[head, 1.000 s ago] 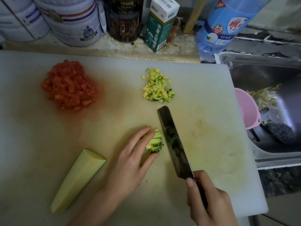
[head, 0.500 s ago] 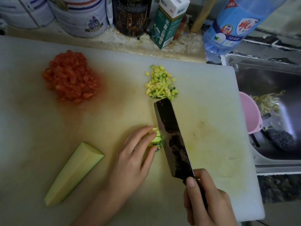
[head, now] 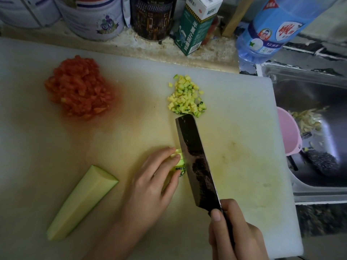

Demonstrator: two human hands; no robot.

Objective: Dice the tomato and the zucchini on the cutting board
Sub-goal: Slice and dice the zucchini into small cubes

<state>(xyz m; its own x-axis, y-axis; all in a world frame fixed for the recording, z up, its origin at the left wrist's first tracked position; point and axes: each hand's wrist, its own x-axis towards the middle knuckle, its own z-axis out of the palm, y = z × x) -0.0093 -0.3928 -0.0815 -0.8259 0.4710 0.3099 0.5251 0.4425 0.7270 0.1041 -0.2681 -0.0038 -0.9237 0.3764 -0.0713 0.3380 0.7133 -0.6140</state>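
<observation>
A white cutting board (head: 244,128) carries a heap of diced tomato (head: 78,89) at the far left and a small pile of diced zucchini (head: 185,96) at the far middle. My left hand (head: 152,186) holds down a bundle of zucchini strips (head: 178,162) with bent fingertips. My right hand (head: 234,235) grips the handle of a dark cleaver (head: 197,164). Its blade stands against the right end of the strips, and its tip reaches the diced pile. A long uncut zucchini wedge (head: 80,203) lies at the near left.
Tins (head: 93,17), a dark jar (head: 152,17), a green carton (head: 195,25) and a blue bottle (head: 270,29) line the counter behind the board. To the right is a steel sink (head: 319,102) holding a pink bowl (head: 287,132) and peelings.
The cleaver has moved left onto the zucchini strips and further away, its tip now at the diced pile. My left fingertips have drawn back along the strips. The view has shifted slightly.
</observation>
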